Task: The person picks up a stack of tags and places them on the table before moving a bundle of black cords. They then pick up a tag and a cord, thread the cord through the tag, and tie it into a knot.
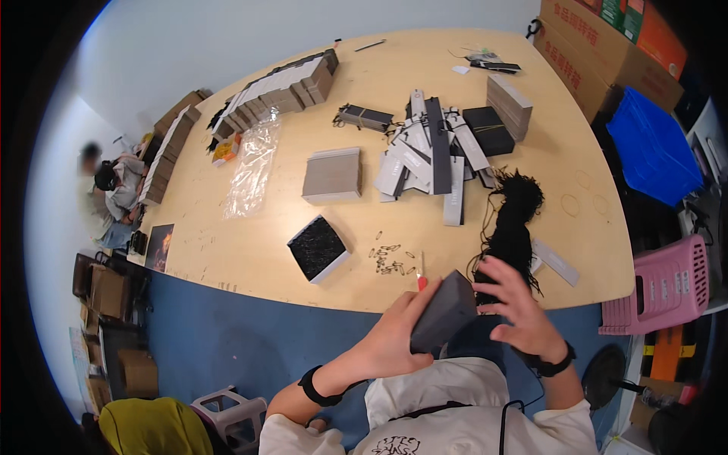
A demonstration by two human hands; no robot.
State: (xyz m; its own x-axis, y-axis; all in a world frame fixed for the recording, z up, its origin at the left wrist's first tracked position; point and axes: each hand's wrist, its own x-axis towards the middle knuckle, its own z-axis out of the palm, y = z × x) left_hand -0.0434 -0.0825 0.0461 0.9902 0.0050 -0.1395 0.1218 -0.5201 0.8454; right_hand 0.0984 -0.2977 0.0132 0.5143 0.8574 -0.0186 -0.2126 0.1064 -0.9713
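Note:
Over the table's near edge, my left hand (392, 334) grips a thick dark grey block (445, 312) that looks like a stack of cards. To its right, my right hand (519, 315) is open with its fingers spread, close to the block but holding nothing. Just beyond the left hand lies a small tool with a red handle (422, 283). Small dark clips or pins (390, 262) are scattered past it. A white box (334, 271) full of tiny black pieces stands to their left. A bundle of black cords (516, 220) lies beyond my right hand.
A loose pile of grey and black tags (413, 155) covers the table's middle right. Nearby stand a grey card stack (332, 176) and another upright stack (509, 106). Clear plastic film (254, 167) lies left, before long rows of stacks (277, 89). Other people (121, 186) sit at far left.

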